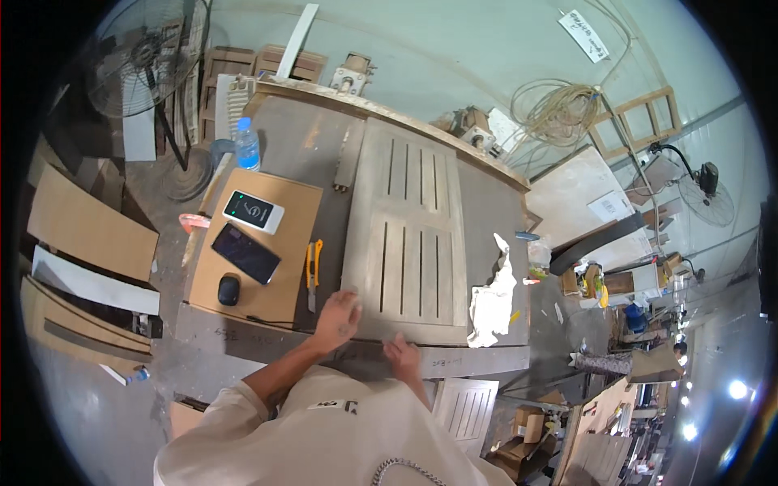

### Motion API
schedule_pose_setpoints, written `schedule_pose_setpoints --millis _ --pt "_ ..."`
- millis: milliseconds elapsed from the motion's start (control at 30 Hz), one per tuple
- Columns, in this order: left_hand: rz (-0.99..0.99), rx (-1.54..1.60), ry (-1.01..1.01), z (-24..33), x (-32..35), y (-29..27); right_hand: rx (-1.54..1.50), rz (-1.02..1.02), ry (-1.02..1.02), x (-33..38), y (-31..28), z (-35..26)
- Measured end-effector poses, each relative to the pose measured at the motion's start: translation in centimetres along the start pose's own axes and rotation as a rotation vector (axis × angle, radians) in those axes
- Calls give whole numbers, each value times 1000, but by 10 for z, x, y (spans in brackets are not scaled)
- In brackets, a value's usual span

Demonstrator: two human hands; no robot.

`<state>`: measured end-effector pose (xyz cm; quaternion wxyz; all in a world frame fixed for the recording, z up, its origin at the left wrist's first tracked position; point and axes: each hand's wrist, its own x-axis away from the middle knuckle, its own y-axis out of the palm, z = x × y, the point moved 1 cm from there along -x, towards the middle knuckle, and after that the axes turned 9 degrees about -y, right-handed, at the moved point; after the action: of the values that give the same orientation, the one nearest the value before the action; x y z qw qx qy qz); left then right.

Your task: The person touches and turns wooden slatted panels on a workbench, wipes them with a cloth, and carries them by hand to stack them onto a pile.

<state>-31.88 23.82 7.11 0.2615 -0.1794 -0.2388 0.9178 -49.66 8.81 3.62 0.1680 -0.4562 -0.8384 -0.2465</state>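
A grey-brown wooden door panel (412, 219) with slots in two sections lies flat on the workbench. My left hand (338, 318) is at its near left corner, fingers curled together; whatever they may hold is too small to make out. At the panel's near edge rests my right hand (401, 356), fingers extended against the edge and nothing seen in them. A yellow utility knife (313, 271) lies just left of the panel, beside a cardboard sheet (292, 198). To the panel's right is a crumpled white cloth (493, 308).
On the cardboard are a white device with a screen (253, 212), a dark phone (245, 253) and a small black case (228, 290). A water bottle (247, 147) stands at the bench's far left. A narrow wooden strip (348, 158) lies along the panel. Another slatted panel (468, 411) sits below the bench.
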Motion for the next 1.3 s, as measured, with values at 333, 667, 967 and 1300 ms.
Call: schedule_pose_setpoints --millis 333,667,967,1300 --pt "-155 -297 294 -10 19 21 176 58 83 -3 21 3" --pt "-309 -484 192 -19 25 38 1356 300 -735 -67 -39 -35" --pt "-465 -376 10 -2 14 30 1390 280 -595 -101 -84 -57" --pt "-498 -388 -5 3 20 29 1315 274 -799 -95 -99 -47"
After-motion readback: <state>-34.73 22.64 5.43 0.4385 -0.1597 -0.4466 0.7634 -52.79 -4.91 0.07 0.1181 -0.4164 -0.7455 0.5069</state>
